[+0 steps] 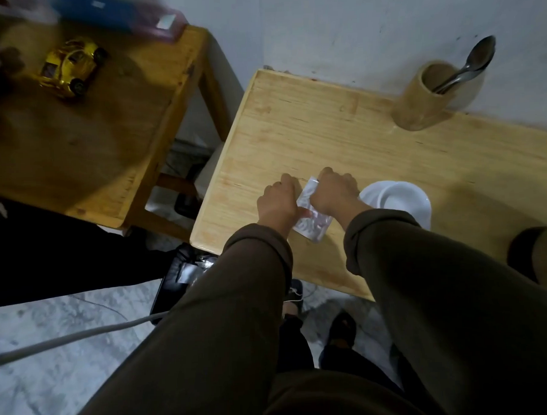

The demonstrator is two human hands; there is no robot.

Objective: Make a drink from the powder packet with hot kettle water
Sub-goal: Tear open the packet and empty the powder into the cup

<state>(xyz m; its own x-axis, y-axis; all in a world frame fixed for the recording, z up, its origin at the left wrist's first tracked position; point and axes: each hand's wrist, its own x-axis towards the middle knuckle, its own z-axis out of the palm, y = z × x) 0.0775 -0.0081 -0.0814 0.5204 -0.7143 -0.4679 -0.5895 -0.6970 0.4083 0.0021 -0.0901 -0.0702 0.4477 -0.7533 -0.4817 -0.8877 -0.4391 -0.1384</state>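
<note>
A white, patterned powder packet is held just above the light wooden table, near its front left. My left hand grips the packet's left side and my right hand pinches its upper edge; both are closed on it. A white cup on a white saucer stands just right of my right hand. At the table's far right a wooden holder has a metal spoon in it. No kettle is in view.
A second, darker wooden table stands to the left with a yellow toy car and a blue box on it. A grey cable runs across the floor. A dark object sits at the table's front right.
</note>
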